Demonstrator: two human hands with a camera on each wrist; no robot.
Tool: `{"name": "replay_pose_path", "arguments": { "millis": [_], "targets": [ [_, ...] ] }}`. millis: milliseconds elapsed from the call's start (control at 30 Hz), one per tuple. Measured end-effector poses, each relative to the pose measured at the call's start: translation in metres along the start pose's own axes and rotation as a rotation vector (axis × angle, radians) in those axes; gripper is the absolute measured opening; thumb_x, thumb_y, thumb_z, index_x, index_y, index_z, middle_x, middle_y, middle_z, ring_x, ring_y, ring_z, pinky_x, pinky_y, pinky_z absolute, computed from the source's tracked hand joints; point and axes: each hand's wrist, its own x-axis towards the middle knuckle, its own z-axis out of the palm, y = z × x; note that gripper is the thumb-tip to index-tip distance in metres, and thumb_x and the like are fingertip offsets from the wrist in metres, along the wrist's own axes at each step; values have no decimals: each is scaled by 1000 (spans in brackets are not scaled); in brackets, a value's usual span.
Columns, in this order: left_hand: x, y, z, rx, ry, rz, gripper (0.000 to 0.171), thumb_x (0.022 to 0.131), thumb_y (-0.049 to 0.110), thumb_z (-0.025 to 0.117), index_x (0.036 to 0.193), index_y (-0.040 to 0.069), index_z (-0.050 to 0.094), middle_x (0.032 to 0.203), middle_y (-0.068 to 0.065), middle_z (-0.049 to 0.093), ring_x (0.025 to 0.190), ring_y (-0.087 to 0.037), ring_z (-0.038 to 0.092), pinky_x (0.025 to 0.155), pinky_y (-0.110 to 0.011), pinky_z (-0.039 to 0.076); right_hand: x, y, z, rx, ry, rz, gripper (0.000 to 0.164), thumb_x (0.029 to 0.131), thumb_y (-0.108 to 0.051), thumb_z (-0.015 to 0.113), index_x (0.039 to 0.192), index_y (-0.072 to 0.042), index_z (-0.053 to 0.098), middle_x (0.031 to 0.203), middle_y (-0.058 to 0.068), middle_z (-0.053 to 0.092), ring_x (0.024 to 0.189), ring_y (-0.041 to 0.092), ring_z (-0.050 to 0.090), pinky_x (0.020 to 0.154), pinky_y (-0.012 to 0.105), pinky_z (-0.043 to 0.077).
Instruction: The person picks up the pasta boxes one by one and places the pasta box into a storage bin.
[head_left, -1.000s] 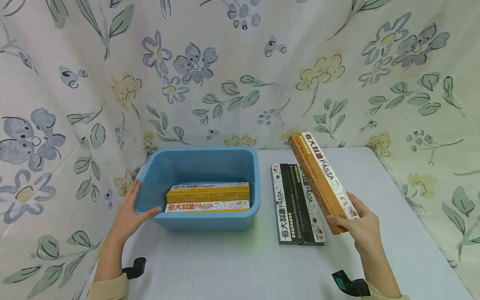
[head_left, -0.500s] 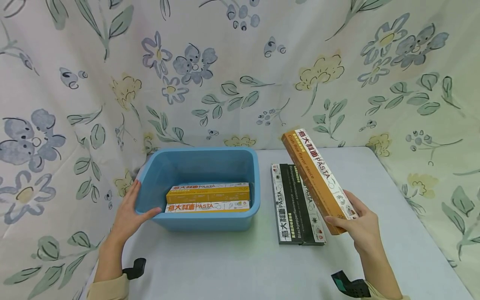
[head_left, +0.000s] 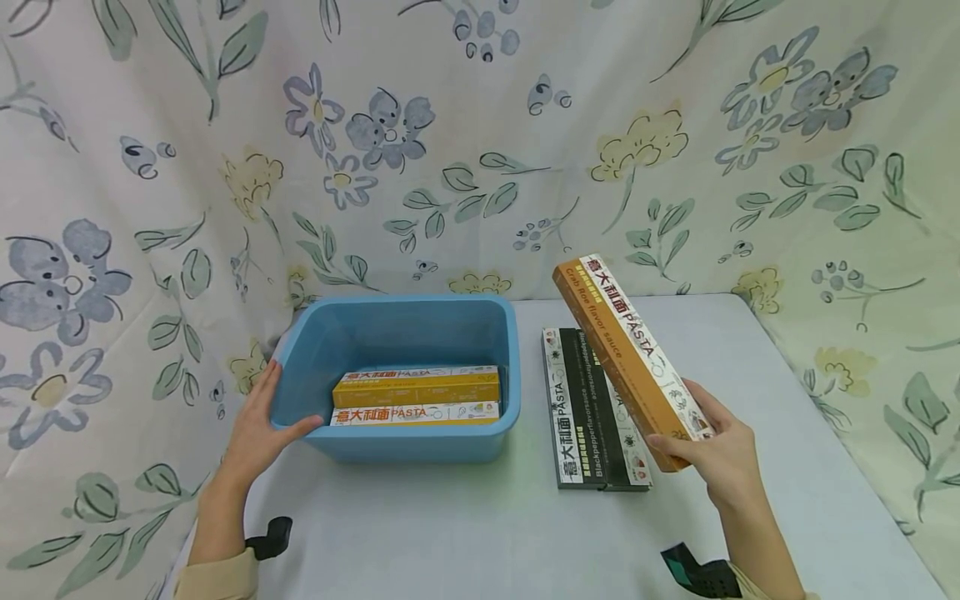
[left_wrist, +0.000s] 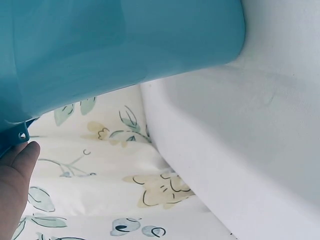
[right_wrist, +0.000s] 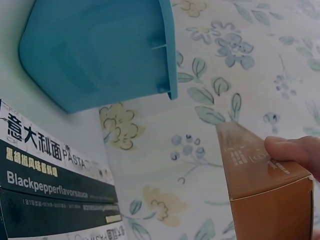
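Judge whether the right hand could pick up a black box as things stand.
Probably not: the right hand grips the orange box, which, from the head view, covers part of the black boxes. Setting that down first should help.

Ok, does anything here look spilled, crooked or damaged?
Nothing really stands out. The blue bin sits upright with two yellow pasta boxes inside, and the two black boxes lie side by side. The orange box slants, but the right hand holds it. I see no spill or damage.
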Motion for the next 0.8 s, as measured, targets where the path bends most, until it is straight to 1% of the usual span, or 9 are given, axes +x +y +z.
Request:
{"name": "replay_pose_path", "arguments": {
  "millis": [200, 400, 800],
  "targets": [
    [0, -1, 0, -3, 1, 0, 107, 79, 39, 77, 156, 4, 11, 161, -19, 6, 141, -53, 11, 99, -77, 20, -1, -4, 0, -19, -18, -32, 97, 72, -1, 84, 153, -9, 31, 145, 18, 38, 114, 25, 40, 73, 14, 43],
    [-1, -1, 0, -6, 2, 0, 107, 79, 40, 77, 156, 4, 11, 161, -19, 7, 141, -53, 12, 98, -78, 21, -1, -7, 0, -44, -52, -65, 97, 71, -2, 84, 152, -8, 32, 144, 20, 38, 115, 26, 38, 74, 16, 42],
    [-1, 1, -1, 0, -4, -2, 108, 79, 42, 77, 156, 5, 10, 162, -19, 5, 141, -52, 10, 99, -78, 19, 0, -14, 1, -51, -168, -129, 98, 69, -3, 86, 151, -3, 33, 141, 25, 36, 114, 31, 38, 77, 25, 44]
  ]
}}
